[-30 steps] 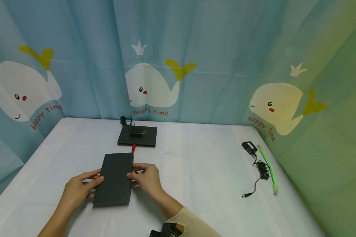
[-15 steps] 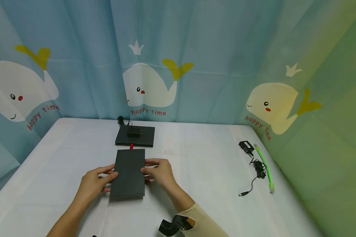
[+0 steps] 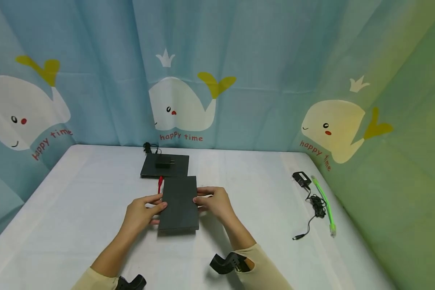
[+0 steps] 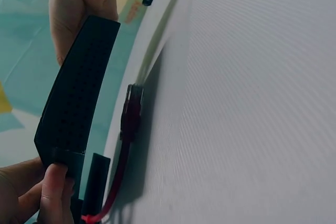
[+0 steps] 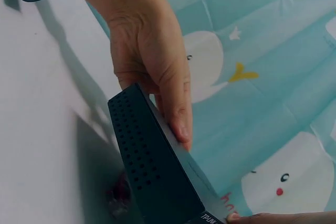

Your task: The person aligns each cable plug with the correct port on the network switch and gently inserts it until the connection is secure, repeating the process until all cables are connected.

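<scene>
A flat black TP-LINK network switch (image 3: 179, 203) is held raised over the white table, with rows of small vent holes along its sides in both wrist views. My left hand (image 3: 139, 213) grips its left long edge, thumb on top and fingers at the side and below. The opposite edge is pinched by my right hand (image 3: 219, 203), its thumb also on top. Beside and below the switch lies a red network cable (image 3: 160, 184); its clear plug (image 4: 131, 109) shows in the left wrist view. The switch hides part of this cable in the head view.
A second black box (image 3: 181, 165) lies behind, carrying a black power adapter (image 3: 164, 162), with a coiled cord (image 3: 148, 147) at its back. Another adapter (image 3: 301, 179) and a green network cable (image 3: 324, 203) lie at the right. A whale-print curtain (image 3: 261, 80) borders the table.
Both hands have carried the switch to the right and slightly away from the body, keeping their grip. More of the red cable now shows to its left.
</scene>
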### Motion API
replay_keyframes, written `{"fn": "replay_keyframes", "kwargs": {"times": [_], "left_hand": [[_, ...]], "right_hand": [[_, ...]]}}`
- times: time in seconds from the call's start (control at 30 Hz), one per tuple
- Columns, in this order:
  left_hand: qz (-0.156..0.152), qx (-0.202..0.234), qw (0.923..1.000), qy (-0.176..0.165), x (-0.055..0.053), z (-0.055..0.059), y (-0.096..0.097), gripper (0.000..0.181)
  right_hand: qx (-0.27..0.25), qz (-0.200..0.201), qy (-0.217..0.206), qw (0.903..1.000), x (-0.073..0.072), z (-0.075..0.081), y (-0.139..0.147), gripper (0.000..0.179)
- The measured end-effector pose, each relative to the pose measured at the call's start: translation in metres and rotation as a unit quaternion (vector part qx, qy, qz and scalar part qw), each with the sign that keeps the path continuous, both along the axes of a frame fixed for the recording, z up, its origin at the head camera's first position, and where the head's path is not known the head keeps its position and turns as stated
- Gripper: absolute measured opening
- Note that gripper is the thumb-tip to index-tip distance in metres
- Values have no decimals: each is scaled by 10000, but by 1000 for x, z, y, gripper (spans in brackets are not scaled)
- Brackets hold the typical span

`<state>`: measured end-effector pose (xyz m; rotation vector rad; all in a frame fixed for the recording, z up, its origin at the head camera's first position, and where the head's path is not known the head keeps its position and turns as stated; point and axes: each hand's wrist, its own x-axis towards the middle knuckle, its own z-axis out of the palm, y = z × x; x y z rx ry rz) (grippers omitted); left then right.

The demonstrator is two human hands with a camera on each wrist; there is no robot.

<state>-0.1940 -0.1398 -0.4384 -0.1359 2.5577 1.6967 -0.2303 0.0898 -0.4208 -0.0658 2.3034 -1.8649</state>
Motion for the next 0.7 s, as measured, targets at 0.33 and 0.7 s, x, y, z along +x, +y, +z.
{"fn": "replay_keyframes", "kwargs": {"times": [0.33,0.7], "left_hand": [[7,217,9998,16,-15,-2,21,45],[-113,56,9998,137,-28,-1,40,44]], "right_hand": [[37,-247,-121,9996,-6,0,17,35],[100,-496,-179,9986,-11,2,36,34]]}}
